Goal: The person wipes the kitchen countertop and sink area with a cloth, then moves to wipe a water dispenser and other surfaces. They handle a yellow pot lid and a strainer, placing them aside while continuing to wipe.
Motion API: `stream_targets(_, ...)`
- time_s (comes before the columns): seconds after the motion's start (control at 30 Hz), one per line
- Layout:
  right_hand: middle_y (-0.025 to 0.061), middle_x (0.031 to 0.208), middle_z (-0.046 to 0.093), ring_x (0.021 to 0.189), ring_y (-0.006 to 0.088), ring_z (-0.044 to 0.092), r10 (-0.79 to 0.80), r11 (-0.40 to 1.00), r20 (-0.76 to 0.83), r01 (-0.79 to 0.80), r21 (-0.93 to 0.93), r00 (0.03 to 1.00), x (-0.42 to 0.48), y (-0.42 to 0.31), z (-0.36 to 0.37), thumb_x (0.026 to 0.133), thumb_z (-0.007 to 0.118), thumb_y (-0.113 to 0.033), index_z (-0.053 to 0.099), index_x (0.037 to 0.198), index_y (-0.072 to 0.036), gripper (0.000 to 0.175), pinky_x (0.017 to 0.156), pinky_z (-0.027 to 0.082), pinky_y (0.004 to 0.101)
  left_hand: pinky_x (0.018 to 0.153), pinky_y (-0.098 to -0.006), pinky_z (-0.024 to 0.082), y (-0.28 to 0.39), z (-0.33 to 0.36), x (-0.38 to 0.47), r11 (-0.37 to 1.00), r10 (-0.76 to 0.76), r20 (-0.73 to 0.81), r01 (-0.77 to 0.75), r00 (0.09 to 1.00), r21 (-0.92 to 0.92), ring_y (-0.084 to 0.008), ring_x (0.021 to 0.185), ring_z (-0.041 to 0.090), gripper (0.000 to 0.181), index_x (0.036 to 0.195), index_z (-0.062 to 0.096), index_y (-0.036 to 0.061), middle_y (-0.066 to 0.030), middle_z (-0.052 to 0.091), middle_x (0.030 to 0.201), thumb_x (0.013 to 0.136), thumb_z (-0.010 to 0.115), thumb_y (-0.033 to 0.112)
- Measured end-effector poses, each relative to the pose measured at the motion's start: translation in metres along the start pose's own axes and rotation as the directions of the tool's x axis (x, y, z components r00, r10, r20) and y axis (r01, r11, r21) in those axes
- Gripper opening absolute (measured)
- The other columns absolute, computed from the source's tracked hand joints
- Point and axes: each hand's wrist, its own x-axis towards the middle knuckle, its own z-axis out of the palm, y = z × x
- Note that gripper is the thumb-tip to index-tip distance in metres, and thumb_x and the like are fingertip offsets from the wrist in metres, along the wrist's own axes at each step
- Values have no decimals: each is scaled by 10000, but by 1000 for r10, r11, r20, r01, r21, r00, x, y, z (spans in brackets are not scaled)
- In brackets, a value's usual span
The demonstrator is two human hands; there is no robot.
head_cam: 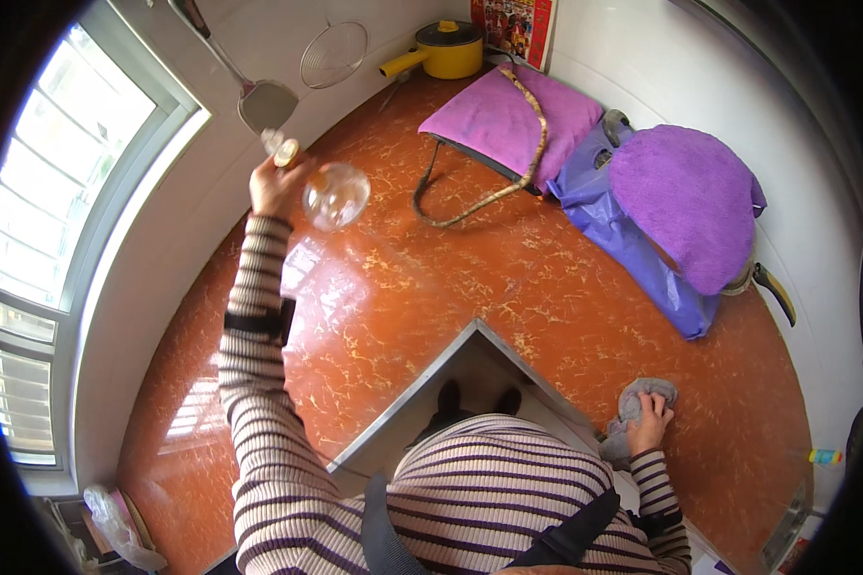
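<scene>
My left hand [277, 185] is raised at the upper left, its fingers closed on a clear, rounded vessel [336, 196] of glass or plastic. A small pale round end shows above the fingers; blur hides the exact kind of vessel. Below it lies the glossy orange-red marbled countertop [431, 266]. At the right, my right hand [647, 424] rests on a crumpled grey cloth [631, 402], which lies on the countertop near its inner edge.
A spatula [266, 104] and a wire skimmer [334, 55] hang by the window. Behind stand a yellow pot [454, 57], a pink-purple cloth [503, 118] with a curved cord-like piece [536, 108], a blue plastic bag [640, 266] and a purple towel [683, 201]. A yellow-black handle [775, 291] sits at right.
</scene>
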Motion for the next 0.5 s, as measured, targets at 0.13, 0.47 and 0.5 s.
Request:
stream_targets(0.13,103,1164,396,1082,345,331,-9,999,5,9,43,1000,-1,0,-2,561,677,41,486,1106,-97,594,899,350,414,677,-260,471,51,60,58,990,88,22,-90,996,108,-95,691,574,250,845,631,19,-35,631,740,667,671,190)
stream_targets(0.47,133,1174,374,1101,375,299,-7,999,-7,7,34,1000,-2,-3,-1,550,652,36,493,1093,-80,577,896,318,467,784,-298,466,53,181,185,997,-34,-106,41,994,62,-185,809,609,404,971,623,25,-107,638,891,627,735,203)
stream_targets(0.5,136,1172,374,1096,376,301,-17,999,-11,17,30,1000,-1,-2,0,553,641,40,494,1090,-79,569,897,315,469,786,-299,466,46,189,193,997,-57,-127,64,990,53,-188,811,609,404,974,622,26,-108,638,891,628,735,202)
